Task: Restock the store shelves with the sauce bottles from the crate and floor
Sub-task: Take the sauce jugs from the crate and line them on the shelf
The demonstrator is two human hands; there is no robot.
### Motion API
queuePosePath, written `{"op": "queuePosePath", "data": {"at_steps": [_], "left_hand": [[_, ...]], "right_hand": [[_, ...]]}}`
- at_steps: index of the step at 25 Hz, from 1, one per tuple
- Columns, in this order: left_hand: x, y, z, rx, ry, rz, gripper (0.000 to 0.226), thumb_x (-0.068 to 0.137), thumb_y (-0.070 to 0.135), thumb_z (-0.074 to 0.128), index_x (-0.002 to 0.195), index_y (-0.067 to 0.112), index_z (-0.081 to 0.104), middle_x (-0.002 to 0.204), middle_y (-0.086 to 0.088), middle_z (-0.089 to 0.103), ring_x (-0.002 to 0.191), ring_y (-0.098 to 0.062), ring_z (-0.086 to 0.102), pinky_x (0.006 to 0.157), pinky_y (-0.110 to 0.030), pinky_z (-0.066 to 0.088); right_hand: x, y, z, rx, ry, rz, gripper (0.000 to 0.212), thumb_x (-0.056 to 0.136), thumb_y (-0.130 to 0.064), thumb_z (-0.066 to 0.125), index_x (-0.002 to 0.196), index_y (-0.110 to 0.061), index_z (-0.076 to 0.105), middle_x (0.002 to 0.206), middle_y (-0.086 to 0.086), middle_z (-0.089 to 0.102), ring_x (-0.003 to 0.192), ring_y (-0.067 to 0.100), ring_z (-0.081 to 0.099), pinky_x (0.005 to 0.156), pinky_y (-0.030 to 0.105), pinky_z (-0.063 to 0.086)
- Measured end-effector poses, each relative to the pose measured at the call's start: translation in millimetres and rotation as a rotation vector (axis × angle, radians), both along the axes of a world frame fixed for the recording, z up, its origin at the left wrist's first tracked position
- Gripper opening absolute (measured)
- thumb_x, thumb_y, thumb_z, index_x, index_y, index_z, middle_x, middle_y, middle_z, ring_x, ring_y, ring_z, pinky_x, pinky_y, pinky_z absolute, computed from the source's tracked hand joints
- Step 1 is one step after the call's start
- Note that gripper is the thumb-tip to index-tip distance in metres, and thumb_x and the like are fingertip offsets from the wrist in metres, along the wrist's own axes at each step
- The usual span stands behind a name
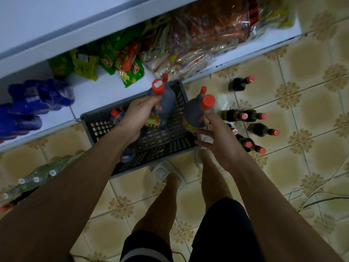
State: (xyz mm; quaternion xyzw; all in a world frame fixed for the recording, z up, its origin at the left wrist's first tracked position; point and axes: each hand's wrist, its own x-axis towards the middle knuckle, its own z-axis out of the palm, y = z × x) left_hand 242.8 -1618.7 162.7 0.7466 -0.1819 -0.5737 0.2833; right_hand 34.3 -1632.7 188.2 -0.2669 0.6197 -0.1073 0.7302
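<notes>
— What do the hands hold?

— I see my left hand has its grip around a dark red-capped sauce bottle above the grey perforated plastic crate. My right hand grasps a second dark bottle, I think with thumb and forefinger.

— And the floor?

— More red-capped bottles stand on the tiles, right of the crate.

The lower shelf is crowded at the back by green snack packets and clear-wrapped bundles, and at the left by blue packs; a bare white strip is left open along its front edge, between them. Access to that strip is partly blocked by the grey crate set against the shelf. To the right of the crate, the floor is studded with upright red-capped bottles, standing close together.
</notes>
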Motion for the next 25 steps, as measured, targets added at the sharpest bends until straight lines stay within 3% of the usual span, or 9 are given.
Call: {"op": "queuePosePath", "data": {"at_steps": [4,7,12,15,18,25], "left_hand": [[-2,-26,27,-0.100,-0.017,-0.025,0.040,0.096,0.031,0.057,0.058,0.020,0.052,0.073,0.000,0.061,0.075,-0.011,0.055,0.075,-0.026,0.039],[-6,-46,51,-0.190,0.006,-0.089,0.042,0.094,0.028,0.059,0.053,0.021,0.053,0.063,0.004,0.057,0.072,-0.011,0.052,0.077,-0.032,0.037],[-17,-82,108,-0.299,0.045,-0.240,0.048,0.092,0.025,0.062,0.044,0.025,0.057,0.063,0.003,0.054,0.071,-0.013,0.047,0.077,-0.035,0.033],[-23,-109,149,-0.342,0.118,-0.259,0.043,0.090,0.029,0.061,0.047,0.024,0.056,0.063,0.005,0.055,0.070,-0.014,0.048,0.079,-0.038,0.033],[-34,-140,188,-0.391,0.103,-0.250,0.040,0.096,0.025,0.059,0.057,0.018,0.054,0.066,0.001,0.056,0.078,-0.017,0.050,0.083,-0.042,0.039],[-44,-225,254,-0.488,0.029,-0.296,0.038,0.098,0.031,0.054,0.062,0.022,0.045,0.068,0.008,0.056,0.080,-0.009,0.052,0.100,-0.048,0.044]], "right_hand": [[-11,-19,29,-0.181,0.054,-0.094,0.025,0.101,-0.036,0.050,0.094,-0.014,0.061,0.106,0.006,0.064,0.098,0.022,0.065,0.089,0.041,0.053],[-21,-35,59,-0.325,0.096,-0.117,0.019,0.100,-0.025,0.052,0.091,-0.012,0.061,0.092,0.008,0.062,0.084,0.023,0.063,0.085,0.046,0.055],[-38,-73,121,-0.520,0.212,-0.134,0.024,0.097,-0.027,0.058,0.076,-0.017,0.067,0.083,0.003,0.066,0.074,0.023,0.069,0.075,0.037,0.059],[-48,-103,156,-0.634,0.246,-0.156,0.028,0.096,-0.030,0.060,0.075,-0.014,0.068,0.071,-0.003,0.067,0.070,0.028,0.072,0.072,0.042,0.063],[-59,-131,181,-0.737,0.252,-0.144,0.030,0.095,-0.032,0.060,0.084,-0.005,0.066,0.077,0.006,0.068,0.072,0.034,0.072,0.072,0.053,0.060],[-79,-214,222,-0.872,0.216,-0.173,0.034,0.097,-0.030,0.058,0.085,0.001,0.063,0.082,0.016,0.066,0.063,0.034,0.071,0.067,0.044,0.063]]}}
